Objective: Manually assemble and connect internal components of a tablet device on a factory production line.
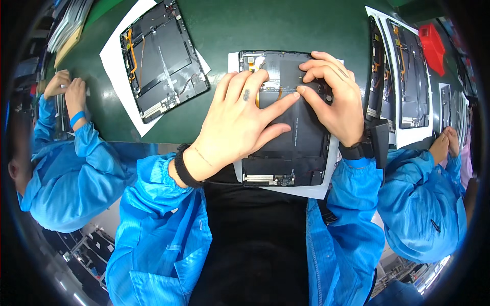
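An opened tablet (301,148) lies in front of me with its dark inner side up, showing flat black battery panels, orange flex strips and a silver part along its near edge. White paper (306,191) sticks out from under it. My left hand (237,112) spreads across the tablet's left and middle, its index fingertip resting near the center. My right hand (337,97) curves over the upper right part, its thumb tip close to the left index fingertip. Fingers are apart on both hands, and I see nothing held. The hands hide part of the tablet's upper half.
Another opened tablet (163,61) lies on white paper at the upper left of the green table (255,25). More opened tablets (408,76) stand to the right, beside a red bin (432,48). Co-workers in blue sleeves sit at left (76,173) and right (423,199).
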### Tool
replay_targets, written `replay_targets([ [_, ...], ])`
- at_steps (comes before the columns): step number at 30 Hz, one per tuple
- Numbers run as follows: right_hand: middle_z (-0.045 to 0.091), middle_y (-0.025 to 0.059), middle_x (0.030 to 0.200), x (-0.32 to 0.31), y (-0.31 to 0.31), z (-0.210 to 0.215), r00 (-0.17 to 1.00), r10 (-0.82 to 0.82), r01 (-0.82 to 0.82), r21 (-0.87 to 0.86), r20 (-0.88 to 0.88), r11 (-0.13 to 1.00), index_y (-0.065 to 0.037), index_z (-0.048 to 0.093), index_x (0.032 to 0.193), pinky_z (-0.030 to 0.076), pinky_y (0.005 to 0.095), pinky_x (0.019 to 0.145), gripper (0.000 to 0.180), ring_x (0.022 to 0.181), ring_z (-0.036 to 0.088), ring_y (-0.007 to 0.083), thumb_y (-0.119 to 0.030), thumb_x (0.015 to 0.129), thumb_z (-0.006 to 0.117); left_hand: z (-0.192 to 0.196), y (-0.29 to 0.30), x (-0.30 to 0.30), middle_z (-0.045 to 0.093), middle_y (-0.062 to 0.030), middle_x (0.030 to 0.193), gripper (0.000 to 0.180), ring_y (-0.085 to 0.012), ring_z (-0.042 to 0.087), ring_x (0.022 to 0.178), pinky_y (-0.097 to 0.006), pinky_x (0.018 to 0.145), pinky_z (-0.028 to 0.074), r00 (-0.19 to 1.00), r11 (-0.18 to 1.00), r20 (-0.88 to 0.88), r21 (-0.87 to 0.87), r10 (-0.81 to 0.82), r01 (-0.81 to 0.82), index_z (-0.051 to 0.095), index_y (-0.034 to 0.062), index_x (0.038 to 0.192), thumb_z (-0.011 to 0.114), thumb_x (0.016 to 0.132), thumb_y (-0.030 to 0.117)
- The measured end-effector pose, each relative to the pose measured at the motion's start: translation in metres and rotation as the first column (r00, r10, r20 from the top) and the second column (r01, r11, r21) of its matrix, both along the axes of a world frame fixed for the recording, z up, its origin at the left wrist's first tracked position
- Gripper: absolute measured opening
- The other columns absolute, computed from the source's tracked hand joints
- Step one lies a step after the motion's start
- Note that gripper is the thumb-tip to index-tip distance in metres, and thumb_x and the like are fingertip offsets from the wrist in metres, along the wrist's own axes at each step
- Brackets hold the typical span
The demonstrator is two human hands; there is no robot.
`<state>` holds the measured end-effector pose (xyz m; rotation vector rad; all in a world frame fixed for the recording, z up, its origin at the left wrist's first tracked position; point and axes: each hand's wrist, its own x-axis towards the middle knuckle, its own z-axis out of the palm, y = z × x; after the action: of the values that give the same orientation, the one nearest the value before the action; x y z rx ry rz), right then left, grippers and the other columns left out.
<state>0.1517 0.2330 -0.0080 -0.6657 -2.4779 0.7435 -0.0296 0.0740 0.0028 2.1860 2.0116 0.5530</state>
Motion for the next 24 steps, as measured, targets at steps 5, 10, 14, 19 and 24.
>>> replay_targets([
  [5, 0.072, 0.0037, 0.125, 0.004, 0.001, 0.000, 1.000, 0.027, -0.027, 0.052, 0.013, 0.998, -0.010, 0.070, 0.116, 0.041, 0.0423, 0.105, 0.038, 0.135, 0.060, 0.0291, -0.017, 0.081, 0.085, 0.008, -0.010, -0.003, 0.054, -0.0183, 0.130, 0.043, -0.0385, 0.053, 0.121, -0.050, 0.105, 0.044, 0.989, 0.994, 0.137, 0.083, 0.054, -0.065, 0.073, 0.0181, 0.130, 0.079, 0.089, 0.032],
  [10, 0.063, 0.0055, 0.142, 0.008, -0.002, 0.015, 0.985, 0.137, -0.147, 0.088, 0.107, 0.985, -0.012, 0.069, 0.128, 0.037, 0.0469, 0.112, 0.074, 0.143, 0.051, 0.0313, -0.040, 0.065, 0.095, 0.035, -0.095, -0.028, 0.073, -0.0165, 0.084, 0.016, -0.0299, 0.071, 0.073, -0.037, 0.068, 0.055, 0.767, 0.900, 0.594, -0.432, 0.243, 0.050, 0.079, 0.0005, 0.089, 0.074, 0.093, 0.016],
  [14, 0.064, 0.0052, 0.140, 0.010, -0.005, 0.003, 0.996, 0.034, -0.043, 0.110, 0.083, 0.993, -0.012, 0.070, 0.125, 0.040, 0.0444, 0.110, 0.056, 0.141, 0.053, 0.0298, -0.031, 0.076, 0.090, -0.008, -0.113, -0.021, 0.067, -0.0264, 0.132, 0.061, -0.0391, 0.067, 0.119, -0.037, 0.103, 0.053, 0.808, 0.888, 0.515, -0.460, 0.286, -0.021, 0.058, -0.0023, 0.141, 0.080, 0.094, 0.029],
  [19, 0.064, 0.0088, 0.137, 0.010, -0.016, -0.001, 1.000, -0.016, 0.015, 0.135, 0.009, 0.991, -0.009, 0.070, 0.123, 0.044, 0.0457, 0.106, 0.043, 0.136, 0.057, 0.0317, -0.022, 0.084, 0.084, -0.063, -0.118, 0.006, 0.069, -0.0031, 0.118, 0.037, -0.0097, 0.062, 0.108, -0.031, 0.092, 0.053, -0.072, 0.847, 0.858, -0.484, 0.509, 0.220, 0.062, -0.0008, 0.137, 0.069, 0.105, 0.016],
  [24, 0.049, 0.0149, 0.154, 0.052, -0.042, 0.028, 0.973, 0.206, -0.188, -0.153, 0.106, 0.970, -0.012, 0.065, 0.137, 0.032, 0.0544, 0.121, 0.086, 0.151, 0.038, 0.0420, -0.044, 0.064, 0.096, -0.054, -0.102, 0.023, 0.070, 0.0029, 0.106, 0.026, -0.0050, 0.060, 0.095, -0.027, 0.082, 0.052, -0.042, 0.834, 0.844, -0.520, 0.535, 0.184, 0.068, 0.0000, 0.128, 0.066, 0.107, 0.015],
])
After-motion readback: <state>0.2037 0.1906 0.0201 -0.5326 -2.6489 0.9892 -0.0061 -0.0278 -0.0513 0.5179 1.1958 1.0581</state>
